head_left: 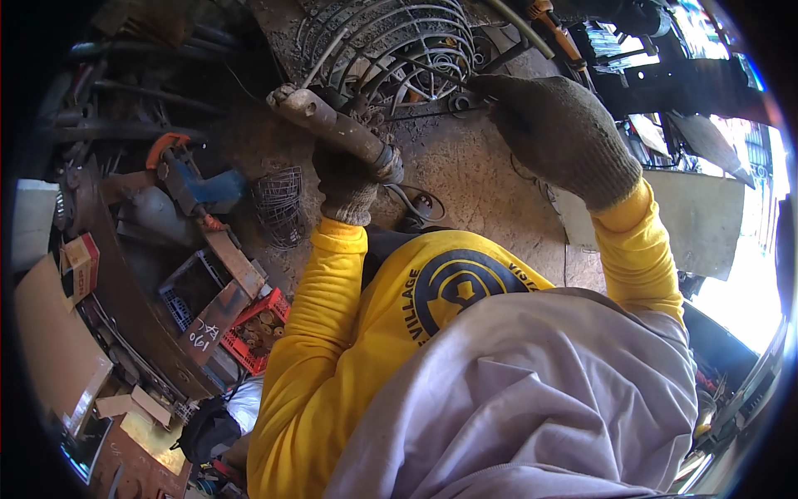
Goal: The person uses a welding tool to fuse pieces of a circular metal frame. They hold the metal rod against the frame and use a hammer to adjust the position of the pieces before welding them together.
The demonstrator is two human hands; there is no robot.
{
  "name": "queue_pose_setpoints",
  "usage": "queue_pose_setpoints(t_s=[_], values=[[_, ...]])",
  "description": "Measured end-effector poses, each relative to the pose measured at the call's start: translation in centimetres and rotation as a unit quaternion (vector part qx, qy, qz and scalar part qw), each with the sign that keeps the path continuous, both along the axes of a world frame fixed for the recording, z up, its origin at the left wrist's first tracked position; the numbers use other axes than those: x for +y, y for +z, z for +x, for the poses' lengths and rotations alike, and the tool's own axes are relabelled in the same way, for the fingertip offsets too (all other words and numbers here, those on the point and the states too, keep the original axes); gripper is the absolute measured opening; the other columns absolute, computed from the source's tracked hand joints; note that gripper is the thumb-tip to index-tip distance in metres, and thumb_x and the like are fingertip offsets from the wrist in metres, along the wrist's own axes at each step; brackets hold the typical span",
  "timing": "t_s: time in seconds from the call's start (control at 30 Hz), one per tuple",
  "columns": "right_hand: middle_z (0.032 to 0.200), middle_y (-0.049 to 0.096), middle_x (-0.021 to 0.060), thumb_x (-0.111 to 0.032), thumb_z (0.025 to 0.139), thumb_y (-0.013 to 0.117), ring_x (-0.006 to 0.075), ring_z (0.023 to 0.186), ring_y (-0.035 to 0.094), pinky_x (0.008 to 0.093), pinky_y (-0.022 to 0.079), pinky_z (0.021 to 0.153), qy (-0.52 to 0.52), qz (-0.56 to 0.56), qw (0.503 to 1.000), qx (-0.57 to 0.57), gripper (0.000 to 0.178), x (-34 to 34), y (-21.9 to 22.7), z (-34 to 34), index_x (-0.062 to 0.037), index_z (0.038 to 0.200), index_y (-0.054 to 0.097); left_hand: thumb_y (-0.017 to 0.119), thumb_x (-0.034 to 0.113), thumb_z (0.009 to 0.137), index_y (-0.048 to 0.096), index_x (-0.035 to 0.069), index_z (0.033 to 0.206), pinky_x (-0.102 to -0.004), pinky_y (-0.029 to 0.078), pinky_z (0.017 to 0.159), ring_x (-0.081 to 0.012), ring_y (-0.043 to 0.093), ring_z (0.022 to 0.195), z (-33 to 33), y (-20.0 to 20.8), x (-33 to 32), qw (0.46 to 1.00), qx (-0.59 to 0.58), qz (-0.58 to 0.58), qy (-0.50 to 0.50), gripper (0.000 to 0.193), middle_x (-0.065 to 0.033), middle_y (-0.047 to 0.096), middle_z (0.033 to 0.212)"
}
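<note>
Left hand: gloved, beneath a thick metal bar; fingers mostly hidden, so I can't tell whether they clasp it.
Right hand: gloved, fingers curled, tips meeting a thin dark rod; looks like a pinch, I can't confirm.
Metal bar: worn, slanted, crossing in front of the left glove, near the frame's lower edge.
Wire frame: curved ribs, ahead of both hands; the rod overlaps it in my view, contact unclear.
Handling: I'd keep the left wrist firm and the bar clear of the right fingers, hold the rod steady, and check the frame doesn't rock before putting any force on it.
Floor: brown, stained, below the hands.
Left side: wire bundle, blue-and-orange tool, red crate farther out.
</note>
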State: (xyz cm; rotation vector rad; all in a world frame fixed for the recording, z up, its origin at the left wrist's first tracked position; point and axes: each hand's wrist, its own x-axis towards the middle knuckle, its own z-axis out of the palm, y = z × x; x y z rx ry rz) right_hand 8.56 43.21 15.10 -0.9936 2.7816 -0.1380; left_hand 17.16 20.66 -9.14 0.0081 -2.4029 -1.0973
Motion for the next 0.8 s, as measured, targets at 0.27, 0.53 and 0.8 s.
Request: queue_pose_setpoints(t_s=[0.27,0.53,0.8], values=[[0.106,0.075,0.0180,-0.015,0.097,0.061,0.0359,0.096,0.073,0.0440,0.058,0.087,0.054,-0.070,0.996,-0.028,0.032,1.3,-2.0,-0.9,-0.0095,0.127,0.070,0.088,0.029,0.076,0.063,0.005,0.121,-0.0362,0.058,0.083,-0.0242,0.073,0.092,-0.5,-2.4,2.4,0.988,-0.045,0.096,0.115,0.057,-0.0086,0.073,0.107],[0.091,0.074,0.0202,-0.022,0.096,0.058,0.0391,0.084,0.072,0.0499,0.058,0.076,0.040,-0.132,0.990,-0.042,0.036,1.7,-3.5,-0.1,-0.0130,0.129,0.069,0.070,0.026,0.094,0.062,0.003,0.122,-0.0361,0.054,0.089,-0.0249,0.069,0.101,-0.7,0.1,3.0,0.979,-0.152,0.050,0.127,0.037,-0.0099,0.071,0.109],[0.082,0.072,0.0183,-0.021,0.097,0.058,0.0372,0.075,0.072,0.0487,0.057,0.069,0.009,-0.148,0.987,-0.058,0.038,1.8,-4.1,1.1,-0.0128,0.133,0.066,0.073,0.020,0.094,0.072,0.001,0.121,-0.0359,0.054,0.091,-0.0228,0.071,0.103,-2.4,10.3,3.0,0.920,-0.372,0.115,0.035,0.034,-0.0105,0.075,0.113]])
